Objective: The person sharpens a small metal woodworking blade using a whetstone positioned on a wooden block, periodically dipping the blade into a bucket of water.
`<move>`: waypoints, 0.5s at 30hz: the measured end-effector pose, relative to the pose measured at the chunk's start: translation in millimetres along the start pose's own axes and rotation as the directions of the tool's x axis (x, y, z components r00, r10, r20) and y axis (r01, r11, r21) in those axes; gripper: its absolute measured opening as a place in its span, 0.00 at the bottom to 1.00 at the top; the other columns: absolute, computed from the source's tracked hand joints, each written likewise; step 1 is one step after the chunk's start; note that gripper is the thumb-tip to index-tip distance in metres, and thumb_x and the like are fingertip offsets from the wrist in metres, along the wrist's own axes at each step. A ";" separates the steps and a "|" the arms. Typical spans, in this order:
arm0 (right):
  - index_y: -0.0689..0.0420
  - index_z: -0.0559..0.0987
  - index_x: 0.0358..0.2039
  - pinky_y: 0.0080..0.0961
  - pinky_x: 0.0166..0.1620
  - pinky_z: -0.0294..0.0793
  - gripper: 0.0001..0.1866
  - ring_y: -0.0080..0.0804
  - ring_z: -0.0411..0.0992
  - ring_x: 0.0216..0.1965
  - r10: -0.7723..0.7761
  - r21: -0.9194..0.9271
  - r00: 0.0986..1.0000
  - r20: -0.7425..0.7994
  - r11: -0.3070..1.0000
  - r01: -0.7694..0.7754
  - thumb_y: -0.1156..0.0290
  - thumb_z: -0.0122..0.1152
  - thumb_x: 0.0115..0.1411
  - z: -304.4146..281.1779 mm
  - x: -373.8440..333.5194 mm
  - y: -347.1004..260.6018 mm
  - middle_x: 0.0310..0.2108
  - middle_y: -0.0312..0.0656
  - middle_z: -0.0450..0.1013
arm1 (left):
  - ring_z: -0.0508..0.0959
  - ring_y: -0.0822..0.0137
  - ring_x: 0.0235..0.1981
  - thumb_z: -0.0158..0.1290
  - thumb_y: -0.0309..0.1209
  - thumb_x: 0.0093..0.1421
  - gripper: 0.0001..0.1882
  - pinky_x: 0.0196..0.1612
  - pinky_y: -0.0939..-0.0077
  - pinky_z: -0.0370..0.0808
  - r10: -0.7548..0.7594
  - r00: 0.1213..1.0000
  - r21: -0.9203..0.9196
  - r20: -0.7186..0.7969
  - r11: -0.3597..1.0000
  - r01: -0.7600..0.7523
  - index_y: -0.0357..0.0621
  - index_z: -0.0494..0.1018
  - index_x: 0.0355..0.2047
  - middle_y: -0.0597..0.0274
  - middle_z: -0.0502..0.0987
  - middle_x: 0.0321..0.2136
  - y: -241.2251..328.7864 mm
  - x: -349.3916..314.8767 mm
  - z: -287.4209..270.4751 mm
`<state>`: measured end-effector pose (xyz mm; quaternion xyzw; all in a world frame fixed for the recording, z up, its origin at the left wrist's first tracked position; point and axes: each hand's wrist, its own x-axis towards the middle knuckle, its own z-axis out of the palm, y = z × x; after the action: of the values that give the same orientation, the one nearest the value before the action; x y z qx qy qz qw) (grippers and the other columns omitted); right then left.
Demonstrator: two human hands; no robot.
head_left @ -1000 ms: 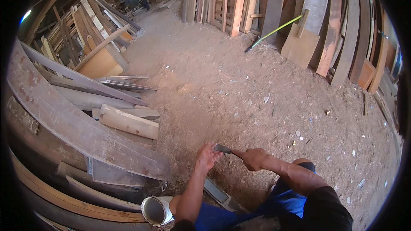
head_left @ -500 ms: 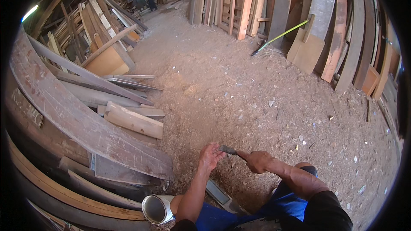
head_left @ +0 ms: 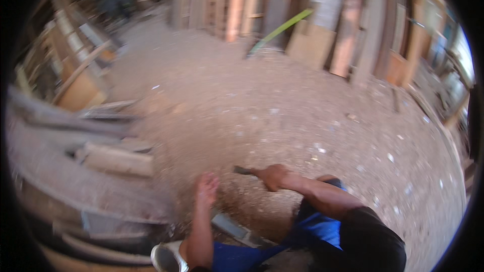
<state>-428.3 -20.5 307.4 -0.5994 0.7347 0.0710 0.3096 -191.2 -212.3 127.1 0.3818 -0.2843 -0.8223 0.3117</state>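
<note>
So the bit that worries me is the hand tool (head_left: 243, 170), around 6 o'clock, its dark end sticking out toward 9 from the right hand (head_left: 275, 177), which sits near 5 with its fingers wrapped round the handle. Too blurry to tell if that end has an edge. The left hand (head_left: 206, 187) is at 7, apart from the tool, fingers loosely spread, nothing in them that I can make out. Thing is, the tool points roughly its way, so a careless swing or a slipping grip could catch those bare fingers, I reckon. No gloves, so nothing to soften it. Footing looks dodgy too: the dirt floor (head_left: 227, 121) is littered with pale scraps (head_left: 319, 149), and a bad step on those could roll an ankle mid-turn. There's also a grey strip (head_left: 231, 227) at 6, right by the legs, easy to kick, plus a white bucket (head_left: 175, 250) down at 7, close enough to the left arm for an elbow or knee to tip it. Loose planks (head_left: 117, 159) at 8 could slide if bumped, imo.
</note>
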 end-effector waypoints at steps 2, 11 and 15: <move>0.41 0.55 0.72 0.48 0.38 0.78 0.44 0.55 0.80 0.40 0.092 0.006 0.991 0.095 0.996 -0.093 0.75 0.58 0.56 8.6 21.0 4.6 0.34 0.54 0.79 | 0.75 0.57 0.48 0.62 0.44 0.60 0.23 0.51 0.58 0.75 -0.021 0.999 -0.015 -0.033 1.000 0.020 0.50 0.71 0.51 0.61 0.73 0.49 -6.9 2.0 1.2; 0.40 0.63 0.69 0.45 0.42 0.80 0.39 0.51 0.79 0.47 0.077 0.129 0.993 -0.086 0.989 -0.066 0.77 0.57 0.56 2.3 -16.9 13.6 0.41 0.52 0.80 | 0.74 0.60 0.46 0.59 0.45 0.62 0.29 0.51 0.63 0.71 -0.099 0.988 0.126 -0.120 0.985 0.114 0.50 0.65 0.59 0.60 0.72 0.52 -19.3 9.4 14.2; 0.38 0.58 0.71 0.48 0.42 0.78 0.42 0.54 0.79 0.44 0.050 0.098 0.999 -0.017 0.994 -0.048 0.79 0.55 0.57 15.8 1.1 10.3 0.38 0.53 0.79 | 0.74 0.61 0.46 0.60 0.44 0.62 0.29 0.49 0.64 0.73 -0.058 0.991 0.060 -0.122 0.996 0.066 0.49 0.64 0.59 0.60 0.71 0.52 5.3 -9.2 15.2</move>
<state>-432.1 -11.0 291.5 -0.5660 0.7547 0.0369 0.3297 -197.2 -205.6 143.3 0.4489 -0.2792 -0.7977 0.2901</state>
